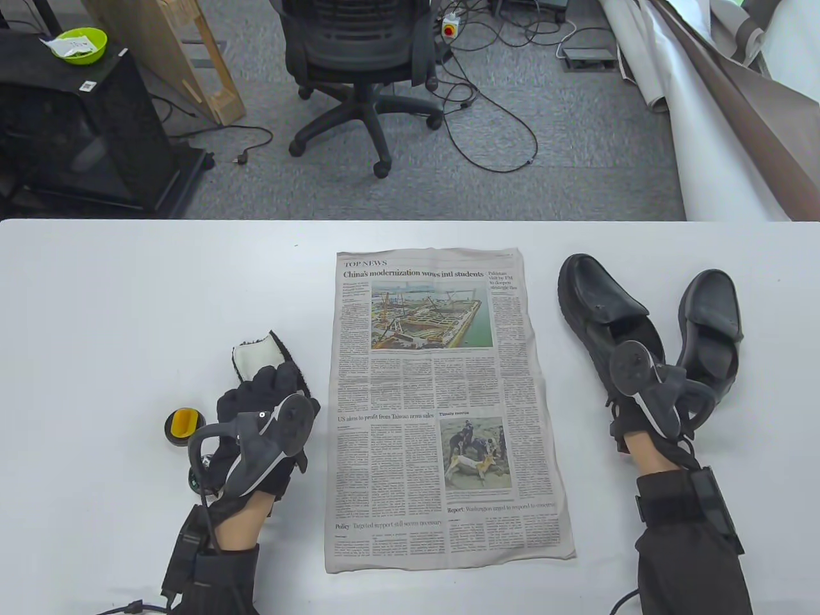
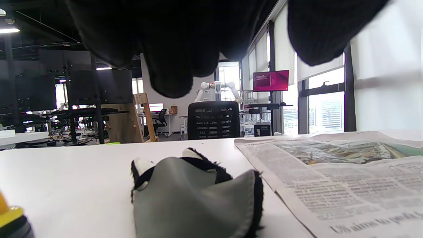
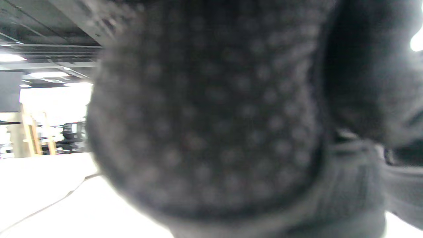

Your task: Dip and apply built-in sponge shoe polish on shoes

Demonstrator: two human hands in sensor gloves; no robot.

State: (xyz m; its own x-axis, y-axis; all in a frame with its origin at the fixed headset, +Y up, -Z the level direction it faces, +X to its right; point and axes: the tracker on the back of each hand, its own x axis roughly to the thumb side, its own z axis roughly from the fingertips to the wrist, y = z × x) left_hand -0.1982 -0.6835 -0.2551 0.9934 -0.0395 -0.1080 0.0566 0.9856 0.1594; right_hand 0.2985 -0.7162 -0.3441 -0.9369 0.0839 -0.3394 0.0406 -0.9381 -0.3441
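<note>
At the near edge of the white tabletop [image 1: 96, 307], two dark sleeves come in, each leading to a gloved hand with a tracker on its back. The left hand [image 1: 259, 426] sits just left of the newspaper [image 1: 442, 403], its fingers lying over the near end of a black and white polishing cloth [image 1: 266, 355]; the left wrist view shows the fingers hanging loosely above the cloth [image 2: 198, 195], not closed round it. Just left of that hand stands the small round shoe polish tin [image 1: 182, 428], black with a yellow sponge showing in its top; only its yellow edge shows in the left wrist view [image 2: 10, 215].

The right hand [image 1: 647, 410] is at the heel of the left shoe [image 1: 605, 320], a black loafer lying at an angle with its toe pointing away. The fingers are hidden behind the tracker, so whether they grip the shoe cannot be told; the right wrist view is filled by a blurred, dimpled dark surface. The second black shoe [image 1: 708, 333] lies just beside the first on its right, touching or nearly so.

Beyond the tabletop is grey carpet with a black office chair [image 1: 359, 64], loose cables and a green bowl [image 1: 80, 45] on a black cabinet.
</note>
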